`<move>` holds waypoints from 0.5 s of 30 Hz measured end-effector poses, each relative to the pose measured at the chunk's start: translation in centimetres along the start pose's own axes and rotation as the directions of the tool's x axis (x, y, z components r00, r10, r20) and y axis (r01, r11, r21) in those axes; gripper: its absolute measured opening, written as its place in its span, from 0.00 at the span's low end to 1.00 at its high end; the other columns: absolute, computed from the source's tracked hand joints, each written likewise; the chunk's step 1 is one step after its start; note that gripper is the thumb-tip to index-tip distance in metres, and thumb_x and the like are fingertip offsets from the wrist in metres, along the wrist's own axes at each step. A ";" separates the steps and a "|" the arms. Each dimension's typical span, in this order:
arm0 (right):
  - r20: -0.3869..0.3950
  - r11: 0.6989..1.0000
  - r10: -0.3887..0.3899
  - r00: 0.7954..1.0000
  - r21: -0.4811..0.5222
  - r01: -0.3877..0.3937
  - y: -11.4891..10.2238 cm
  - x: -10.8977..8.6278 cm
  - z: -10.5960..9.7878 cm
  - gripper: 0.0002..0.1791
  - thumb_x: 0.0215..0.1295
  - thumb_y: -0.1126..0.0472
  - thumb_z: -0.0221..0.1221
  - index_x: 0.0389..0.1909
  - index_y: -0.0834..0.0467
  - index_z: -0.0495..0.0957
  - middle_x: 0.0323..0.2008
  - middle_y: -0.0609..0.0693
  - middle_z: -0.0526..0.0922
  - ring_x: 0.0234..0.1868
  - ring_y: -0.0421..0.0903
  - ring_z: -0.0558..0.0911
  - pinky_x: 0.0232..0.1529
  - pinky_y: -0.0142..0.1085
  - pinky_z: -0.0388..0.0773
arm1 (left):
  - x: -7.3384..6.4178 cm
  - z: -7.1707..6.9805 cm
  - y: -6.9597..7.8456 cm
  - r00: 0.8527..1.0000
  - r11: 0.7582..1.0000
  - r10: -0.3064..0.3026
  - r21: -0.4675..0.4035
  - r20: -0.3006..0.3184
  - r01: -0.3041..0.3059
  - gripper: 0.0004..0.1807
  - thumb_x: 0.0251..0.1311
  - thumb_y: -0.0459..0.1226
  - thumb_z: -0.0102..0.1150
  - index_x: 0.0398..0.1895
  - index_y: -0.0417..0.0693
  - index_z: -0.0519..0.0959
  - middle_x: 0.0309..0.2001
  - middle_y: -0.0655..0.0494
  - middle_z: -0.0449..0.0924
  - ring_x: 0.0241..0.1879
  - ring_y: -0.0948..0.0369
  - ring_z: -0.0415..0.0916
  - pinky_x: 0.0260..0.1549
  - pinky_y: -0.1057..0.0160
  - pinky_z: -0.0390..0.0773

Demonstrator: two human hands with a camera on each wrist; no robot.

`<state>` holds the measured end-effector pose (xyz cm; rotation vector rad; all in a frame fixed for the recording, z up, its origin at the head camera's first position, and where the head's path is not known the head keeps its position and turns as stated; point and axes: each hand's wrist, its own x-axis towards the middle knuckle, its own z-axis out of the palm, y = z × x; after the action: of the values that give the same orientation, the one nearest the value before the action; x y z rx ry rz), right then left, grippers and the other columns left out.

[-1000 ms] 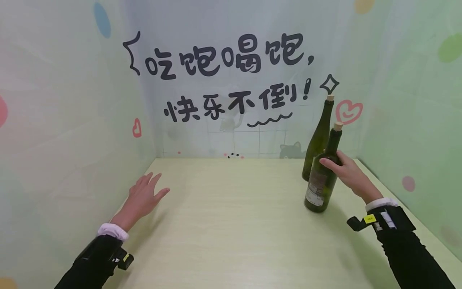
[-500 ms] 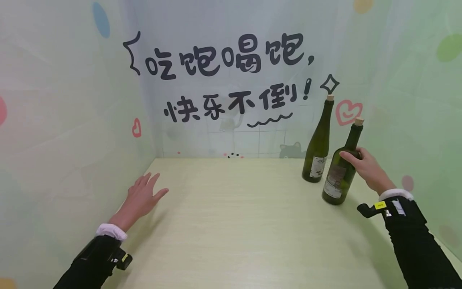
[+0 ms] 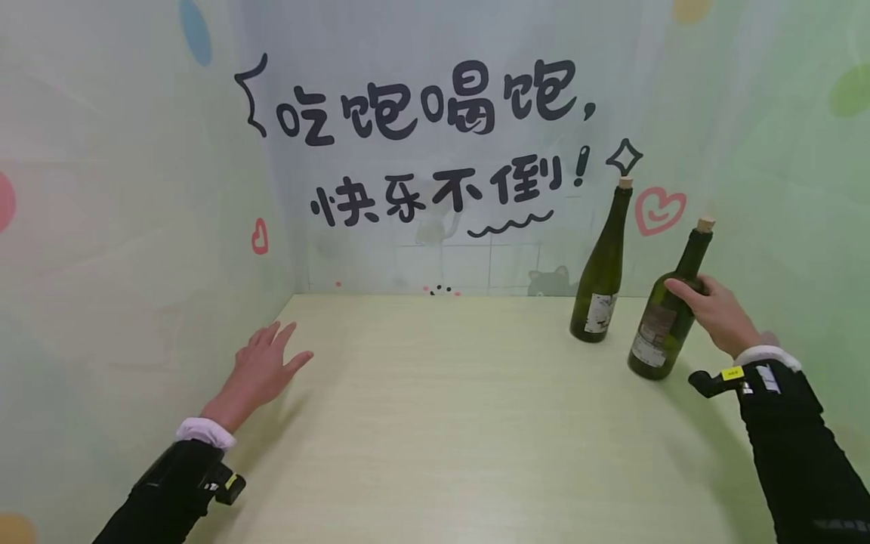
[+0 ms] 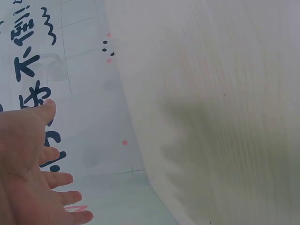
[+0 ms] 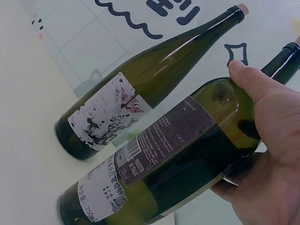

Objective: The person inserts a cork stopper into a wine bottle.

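Note:
My right hand (image 3: pixel 723 313) grips a green wine bottle (image 3: pixel 669 313) around its shoulder, the thumb across the near side. This bottle is corked and leans a little to the right; whether its base touches the table cannot be told. In the right wrist view its dark back label (image 5: pixel 164 140) and a white label below show. Just left of it a second, slimmer green wine bottle (image 3: pixel 598 276) with a cork and a torn white label stands upright on the table. Far to the left, my left hand (image 3: pixel 254 374) hovers over the table edge with fingers spread, holding nothing.
A pale wood-grain table (image 3: pixel 435 423) spreads between the hands. Printed fabric walls enclose it at the left (image 3: pixel 136 227), the back (image 3: pixel 408 264) and the right (image 3: pixel 782 227). The slim bottle stands close to the back wall.
My right hand has carried the gripped bottle to the right and slightly back, so the slim bottle behind it now shows fully. The left hand has hardly moved.

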<state>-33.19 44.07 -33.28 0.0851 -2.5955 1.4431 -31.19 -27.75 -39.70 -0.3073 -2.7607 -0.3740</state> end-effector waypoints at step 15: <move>-0.010 0.989 0.052 0.999 0.140 -0.050 1.2 1.1 -1.6 0.53 0.66 0.35 0.45 0.76 0.64 0.32 0.67 0.67 0.47 0.65 0.65 0.54 0.64 0.62 0.49 | -0.2 -0.4 -0.3 1.000 1.000 0.001 0.014 0.005 -0.001 0.41 0.66 0.54 0.51 0.73 0.36 0.57 0.68 0.26 0.53 0.64 0.31 0.50 0.51 0.28 0.54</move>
<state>-34.20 46.07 -33.33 0.0269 -2.5008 1.6362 -30.99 -28.20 -39.44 -0.3071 -2.7668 -0.3532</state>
